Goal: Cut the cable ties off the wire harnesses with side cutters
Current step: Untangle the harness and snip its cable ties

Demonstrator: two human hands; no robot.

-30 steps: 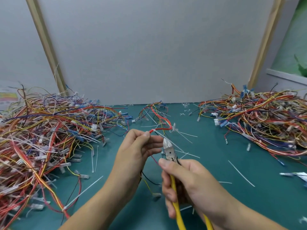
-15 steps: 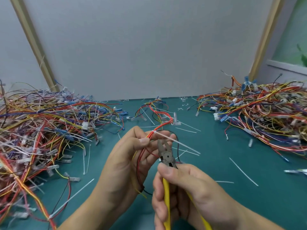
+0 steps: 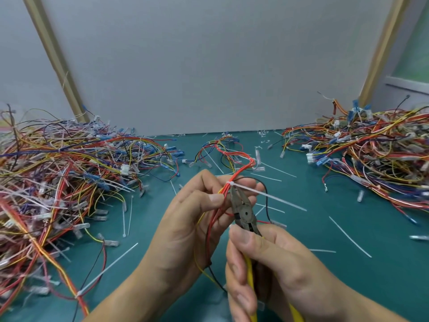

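From here I read my left hand (image 3: 192,217) as pinching the wire harness (image 3: 241,169), thumb pressed over the red and yellow strands just below the knot, while my right hand (image 3: 278,266) is wrapped round the yellow handles of the side cutters (image 3: 243,211). The cable tie (image 3: 229,183) sits on the bundle right above my left thumb, its white tail running off to the right and down over the green table (image 3: 325,287). What matters is this: the tie head lies just beyond the cutter tips, up and a shade left of them, and the tool's long axis runs nearly along the bundle, so the blades would meet the band crosswise. The jaws look almost together, and I cannot tell whether a tip is already under the band. My guess is the next move is a small nudge forward, keeping the tip off the red insulation. Heaps of harnesses lie to the left (image 3: 58,182) and right (image 3: 383,154)
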